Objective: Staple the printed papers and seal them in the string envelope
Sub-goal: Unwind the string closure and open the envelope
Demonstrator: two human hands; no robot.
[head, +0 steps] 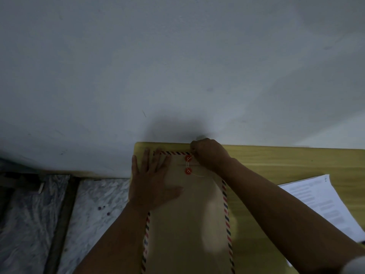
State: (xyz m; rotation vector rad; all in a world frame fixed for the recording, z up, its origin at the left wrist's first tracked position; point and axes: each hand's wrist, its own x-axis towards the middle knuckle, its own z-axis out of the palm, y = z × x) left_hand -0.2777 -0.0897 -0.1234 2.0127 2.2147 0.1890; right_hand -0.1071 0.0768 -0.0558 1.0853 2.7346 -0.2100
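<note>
Two red round discs (188, 165) sit one above the other near the top of the string envelope (187, 224), a thin pale string (194, 174) looping off the lower one toward the right. The envelope is tan paper, long and rectangular, edged in red and dark diagonal stripes, lying flat low in the middle of the frame on a yellow wood-grain table (286, 161). Its flap is folded down, the crease showing between the discs.

The left hand (152, 182) lies spread wide and flat on the envelope's upper left part, fingers straight, pressing it to the table. The right hand (207, 153) is bunched at the envelope's top edge just right of the upper disc, fingertips drawn together there; whether they pinch the string is too dim to tell.

At the right edge of the frame, white printed papers (324, 202) rest on the table, covered in grey blocks of text too blurred to read.

Across the upper frame, a plain pale wall (177, 66); lower left, a mottled marble-like floor (92, 204).
</note>
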